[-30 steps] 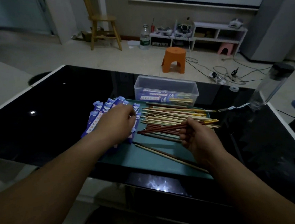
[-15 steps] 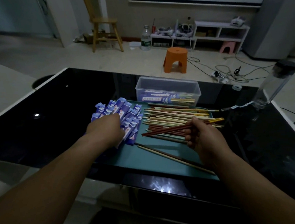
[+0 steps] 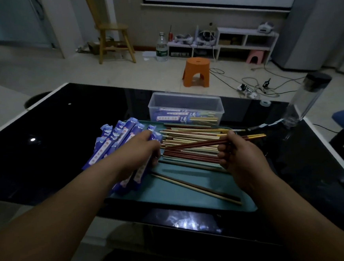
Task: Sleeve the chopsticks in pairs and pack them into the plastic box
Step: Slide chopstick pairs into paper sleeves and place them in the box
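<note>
A pile of loose chopsticks (image 3: 190,138) in red, cream and green lies on a teal tray (image 3: 184,189). My right hand (image 3: 238,156) is shut on a pair of dark red chopsticks (image 3: 205,143) with gold tips, held level above the pile. A fan of blue paper sleeves (image 3: 114,141) covers the tray's left side. My left hand (image 3: 140,151) rests on the sleeves with its fingers curled around one sleeve near its upper end. The clear plastic box (image 3: 185,106) stands behind the tray and holds a few sleeved pairs. Two single chopsticks (image 3: 196,187) lie near the tray's front.
The tray sits on a black glass table (image 3: 44,140). A clear bottle with a dark cap (image 3: 306,99) stands at the table's far right edge. Beyond the table are an orange stool (image 3: 197,71), a wooden chair (image 3: 112,32) and floor cables (image 3: 252,85).
My left hand slid back across the sleeves toward the pile's left edge and curled onto a sleeve. My right hand stayed shut on the red pair, holding it slightly higher and further right.
</note>
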Motion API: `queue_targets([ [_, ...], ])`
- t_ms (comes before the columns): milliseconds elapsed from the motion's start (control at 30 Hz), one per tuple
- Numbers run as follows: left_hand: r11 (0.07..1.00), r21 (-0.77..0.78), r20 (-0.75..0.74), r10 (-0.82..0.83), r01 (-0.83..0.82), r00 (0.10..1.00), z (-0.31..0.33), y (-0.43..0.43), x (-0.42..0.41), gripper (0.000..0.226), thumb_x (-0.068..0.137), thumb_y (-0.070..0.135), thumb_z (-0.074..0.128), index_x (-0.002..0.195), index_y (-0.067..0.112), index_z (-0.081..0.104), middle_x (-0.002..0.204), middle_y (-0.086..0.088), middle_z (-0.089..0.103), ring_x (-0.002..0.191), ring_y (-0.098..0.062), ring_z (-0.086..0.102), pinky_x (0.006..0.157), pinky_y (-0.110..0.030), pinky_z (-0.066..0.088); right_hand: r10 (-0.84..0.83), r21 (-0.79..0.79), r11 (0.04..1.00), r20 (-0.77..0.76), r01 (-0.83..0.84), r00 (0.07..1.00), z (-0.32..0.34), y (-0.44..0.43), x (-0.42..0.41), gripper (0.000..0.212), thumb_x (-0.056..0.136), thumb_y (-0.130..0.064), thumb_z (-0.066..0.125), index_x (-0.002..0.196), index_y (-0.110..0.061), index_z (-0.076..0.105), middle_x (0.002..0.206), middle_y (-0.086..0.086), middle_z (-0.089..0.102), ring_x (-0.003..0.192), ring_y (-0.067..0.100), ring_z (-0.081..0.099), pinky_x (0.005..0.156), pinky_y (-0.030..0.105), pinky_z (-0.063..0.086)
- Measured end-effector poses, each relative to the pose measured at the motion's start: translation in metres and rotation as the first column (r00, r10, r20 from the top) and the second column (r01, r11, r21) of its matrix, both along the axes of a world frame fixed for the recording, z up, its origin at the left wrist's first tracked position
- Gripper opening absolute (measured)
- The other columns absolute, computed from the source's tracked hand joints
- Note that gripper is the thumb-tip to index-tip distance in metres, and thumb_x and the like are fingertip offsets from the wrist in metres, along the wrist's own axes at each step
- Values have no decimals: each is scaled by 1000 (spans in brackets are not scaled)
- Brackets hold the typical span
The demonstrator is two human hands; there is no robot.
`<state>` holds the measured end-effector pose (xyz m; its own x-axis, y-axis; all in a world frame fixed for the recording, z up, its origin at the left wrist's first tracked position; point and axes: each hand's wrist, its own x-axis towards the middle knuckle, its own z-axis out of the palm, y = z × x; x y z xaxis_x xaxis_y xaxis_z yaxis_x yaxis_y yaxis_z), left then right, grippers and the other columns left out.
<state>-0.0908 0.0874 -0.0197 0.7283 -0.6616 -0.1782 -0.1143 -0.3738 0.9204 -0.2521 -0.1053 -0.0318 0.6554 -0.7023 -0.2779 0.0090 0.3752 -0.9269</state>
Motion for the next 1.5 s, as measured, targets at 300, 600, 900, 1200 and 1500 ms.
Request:
queue_targets([
  [300,947,222,303,-295,234,906,-4,-1,-8,12,100,28,63,93,18,60,51,18,55,43,3,45,47,-15,37,51,-77,996,98,-43,994,21,-12,-17,26,108,-34,50,99,-14,64,70,0,59,61,11,53,58,27,40],
  [600,909,133,168,-414,396,894,3,2,-11,15,100,17,60,112,7,62,66,-6,53,53,-15,47,50,-26,44,85,-118,990,76,-75,993,22,-11,-18,23,107,-33,50,103,-13,62,69,0,57,60,12,52,57,27,41],
  [900,896,169,204,-440,411,875,4,5,-10,14,98,18,61,95,6,56,66,-1,50,54,-14,48,52,-28,45,72,-160,985,20,-68,997,21,-11,-19,22,106,-31,53,97,-14,63,69,-1,58,61,13,53,59,28,43],
  [1200,854,81,89,-521,515,849,4,-5,-24,10,104,16,57,105,6,56,88,-3,73,70,-20,64,72,-41,55,360,-153,916,-85,-370,929,11,23,-8,23,106,-28,55,107,-9,67,101,17,77,79,24,70,66,33,53],
  [1500,997,40,154,-65,59,986,-3,0,-1,26,97,47,64,100,21,67,87,-3,73,67,-14,67,63,-28,52,100,70,992,65,-104,993,14,7,-9,30,107,-31,52,106,-8,70,95,12,78,79,19,75,64,28,60],
])
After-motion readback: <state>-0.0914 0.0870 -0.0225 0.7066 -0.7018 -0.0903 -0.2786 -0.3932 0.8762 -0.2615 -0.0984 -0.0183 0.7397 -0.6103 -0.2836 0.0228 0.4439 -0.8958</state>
